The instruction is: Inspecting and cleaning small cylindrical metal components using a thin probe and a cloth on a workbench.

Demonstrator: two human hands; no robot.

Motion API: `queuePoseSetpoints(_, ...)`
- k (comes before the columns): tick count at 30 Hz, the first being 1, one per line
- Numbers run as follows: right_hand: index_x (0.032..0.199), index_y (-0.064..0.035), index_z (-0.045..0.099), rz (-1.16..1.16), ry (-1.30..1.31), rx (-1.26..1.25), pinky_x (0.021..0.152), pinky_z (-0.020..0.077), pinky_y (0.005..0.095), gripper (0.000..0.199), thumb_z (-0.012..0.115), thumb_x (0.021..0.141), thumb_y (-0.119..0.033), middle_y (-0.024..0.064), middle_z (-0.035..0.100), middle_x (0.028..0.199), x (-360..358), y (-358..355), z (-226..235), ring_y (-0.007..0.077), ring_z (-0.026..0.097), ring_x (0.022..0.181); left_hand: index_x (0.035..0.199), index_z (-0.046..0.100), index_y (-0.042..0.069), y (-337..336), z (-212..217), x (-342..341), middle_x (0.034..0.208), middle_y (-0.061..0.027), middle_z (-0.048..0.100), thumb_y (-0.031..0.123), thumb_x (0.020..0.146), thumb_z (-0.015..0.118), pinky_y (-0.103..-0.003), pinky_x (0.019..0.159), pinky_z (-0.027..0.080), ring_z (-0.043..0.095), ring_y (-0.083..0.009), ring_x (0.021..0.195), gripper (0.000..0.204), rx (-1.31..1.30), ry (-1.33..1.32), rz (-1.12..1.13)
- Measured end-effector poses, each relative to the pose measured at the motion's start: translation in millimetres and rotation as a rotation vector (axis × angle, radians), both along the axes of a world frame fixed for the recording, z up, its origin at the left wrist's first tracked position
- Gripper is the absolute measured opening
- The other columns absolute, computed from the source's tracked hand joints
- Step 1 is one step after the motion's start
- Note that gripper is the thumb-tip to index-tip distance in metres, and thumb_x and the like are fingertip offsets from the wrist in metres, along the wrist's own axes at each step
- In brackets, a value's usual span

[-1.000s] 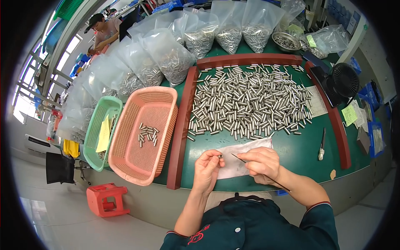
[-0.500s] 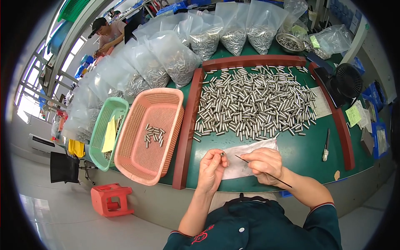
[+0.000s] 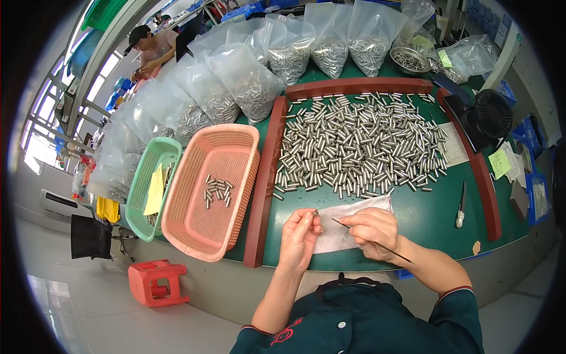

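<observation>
Between the thumb and fingers of my left hand is a small metal cylinder, mostly hidden by the fingertips. My right hand grips a thin dark rod, whose pointed end reaches toward the left hand without touching the cylinder. Both hands are above a whitish cloth lying on the green tabletop. Beyond the cloth spreads a large heap of short shiny metal cylinders.
Dark red rails border the heap. To the left stand a pink basket holding several cylinders and a green basket. Filled plastic bags line the back. On the right are a knife-like tool and a black fan.
My left hand has risen slightly and its fingers have turned the small cylinder. The right hand with the rod has shifted only a little.
</observation>
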State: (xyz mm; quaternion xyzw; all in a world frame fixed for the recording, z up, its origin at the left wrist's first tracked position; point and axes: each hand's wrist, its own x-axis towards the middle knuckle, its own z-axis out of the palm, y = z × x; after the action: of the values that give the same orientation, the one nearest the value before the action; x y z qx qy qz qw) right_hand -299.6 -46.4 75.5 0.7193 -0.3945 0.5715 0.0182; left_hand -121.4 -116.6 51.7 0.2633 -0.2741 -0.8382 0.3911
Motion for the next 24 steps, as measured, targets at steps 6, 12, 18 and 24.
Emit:
queuePoseSetpoints(6, 0.091, -0.0047, 0.056, 0.003, 0.004, 0.007, 0.056, 0.0510, 0.0323, 0.014, 0.065, 0.083, -0.013, 0.0132, 0.067, 0.091, -0.8, 0.4, 0.1, 0.0253, 0.063, 0.066, 0.098, 0.059, 0.002, -1.4, 1.9, 1.4, 0.078, -0.0045, 0.057, 0.015, 0.094, 0.056, -0.025, 0.068, 0.042, 0.050, -0.0116, 0.069, 0.013, 0.024, -0.011, -0.020)
queuePoseSetpoints(12, 0.092, -0.0034, 0.058, 0.024, 0.041, 0.038, 0.058, 0.0525, 0.0329, 0.021, 0.070, 0.074, -0.007, 0.0140, 0.067, 0.094, 0.7, -0.2, 3.2, 0.0254, 0.065, 0.069, 0.097, 0.059, 0.002, -2.0, 1.4, 1.4, 0.077, -0.0039, 0.056, 0.016, 0.095, 0.055, -0.025, 0.067, 0.042, 0.049, -0.0112, 0.067, 0.014, 0.010, -0.022, -0.043)
queuePoseSetpoints(18, 0.091, -0.0029, 0.059, 0.024, 0.066, 0.063, 0.059, 0.0530, 0.0325, 0.024, 0.072, 0.072, -0.007, 0.0138, 0.067, 0.095, 0.7, -0.7, 1.6, 0.0251, 0.065, 0.071, 0.098, 0.059, 0.002, -1.8, 1.5, 1.1, 0.077, -0.0034, 0.055, 0.015, 0.095, 0.055, -0.025, 0.067, 0.042, 0.049, -0.0107, 0.067, 0.014, -0.002, -0.039, -0.049)
queuePoseSetpoints(24, 0.092, -0.0028, 0.059, 0.029, 0.073, 0.078, 0.058, 0.0527, 0.0321, 0.024, 0.071, 0.072, -0.006, 0.0137, 0.067, 0.095, 2.7, -1.8, 1.1, 0.0244, 0.065, 0.071, 0.097, 0.059, 0.002, -1.4, 1.3, 0.6, 0.078, -0.0039, 0.056, 0.013, 0.094, 0.056, -0.024, 0.066, 0.042, 0.049, -0.0103, 0.068, 0.012, -0.016, -0.041, -0.060)
